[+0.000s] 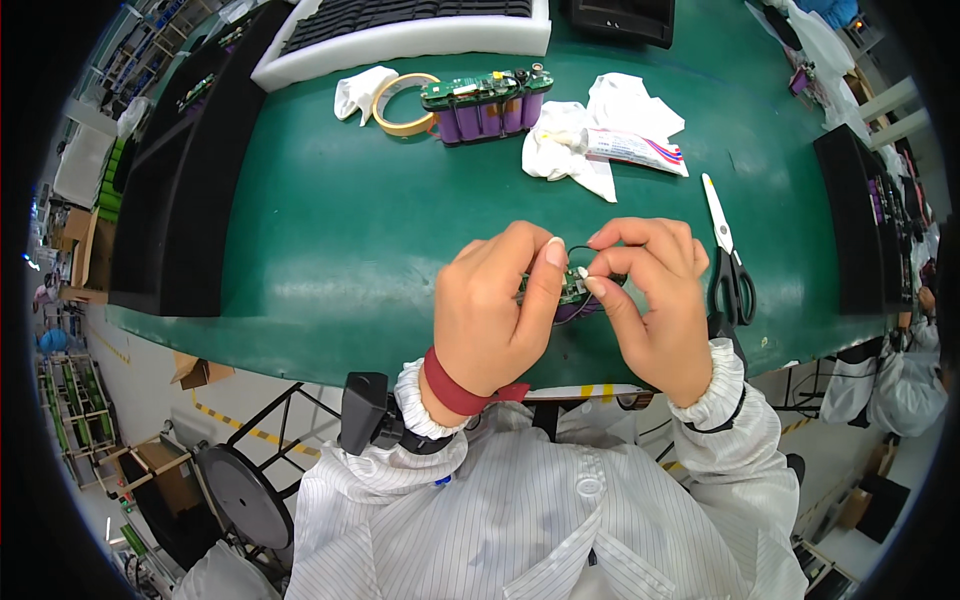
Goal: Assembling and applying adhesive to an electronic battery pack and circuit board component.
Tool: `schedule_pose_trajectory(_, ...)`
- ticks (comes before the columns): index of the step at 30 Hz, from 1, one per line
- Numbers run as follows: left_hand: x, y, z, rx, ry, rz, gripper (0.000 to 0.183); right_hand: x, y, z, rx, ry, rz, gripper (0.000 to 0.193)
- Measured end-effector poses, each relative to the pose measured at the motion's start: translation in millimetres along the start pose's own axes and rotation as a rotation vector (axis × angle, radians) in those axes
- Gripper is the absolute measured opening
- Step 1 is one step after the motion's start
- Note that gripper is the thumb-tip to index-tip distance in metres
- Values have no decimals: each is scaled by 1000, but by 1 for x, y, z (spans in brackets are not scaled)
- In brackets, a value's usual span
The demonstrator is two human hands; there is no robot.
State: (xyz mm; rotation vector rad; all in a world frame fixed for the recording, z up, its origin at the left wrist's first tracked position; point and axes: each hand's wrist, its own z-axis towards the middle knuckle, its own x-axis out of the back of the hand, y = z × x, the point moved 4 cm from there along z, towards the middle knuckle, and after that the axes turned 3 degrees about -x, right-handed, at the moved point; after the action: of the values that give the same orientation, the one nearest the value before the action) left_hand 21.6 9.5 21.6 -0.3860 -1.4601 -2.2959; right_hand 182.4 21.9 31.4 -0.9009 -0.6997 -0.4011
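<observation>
Close to the table's near edge lies a battery pack (572, 290) with a green circuit board on top and purple cells below, partly hidden by my hands. My left hand (495, 305) is closed at its left side, thumb and forefinger together; what they pinch is hidden. My right hand (655, 305) bends in from the right, its fingertips closed on a small white connector (583, 272) above the board. A thin black wire (578, 249) arches between the fingertips of both hands. A red band circles my left wrist.
Beyond my hands stand another purple battery pack (490, 112), a tape roll (404, 104), white cloths (636, 108) and a white tube (632, 148). Black-handled scissors (732, 275) lie right of my right hand. Black trays (175, 215) flank the table; a white foam tray (400, 42) is at the back.
</observation>
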Motion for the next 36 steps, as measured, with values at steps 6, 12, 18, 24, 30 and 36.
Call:
schedule_pose_trajectory(6, 1, -1, -4, -122, 26, -31, 11, 7, -2, 6, 71, -140, -45, 10)
schedule_pose_trajectory(12, 5, 3, -5, -122, -89, -24, 7, 7, -8, 6, 170, -101, -148, 14)
schedule_pose_trajectory(18, 4, 1, -7, -112, -68, -28, 11, -2, -4, 1, 84, -56, -32, 12)
schedule_pose_trajectory(24, 2, 1, -10, -107, -63, -2, 15, -12, 0, -6, 17, 24, 92, 10)
schedule_pose_trajectory(30, 5, -1, -10, -40, -107, -26, 18, -2, -7, 7, 59, -122, 25, 10)
schedule_pose_trajectory(36, 5, 1, -9, -80, -130, -33, 14, 0, 1, 18, 55, -242, 162, 11)
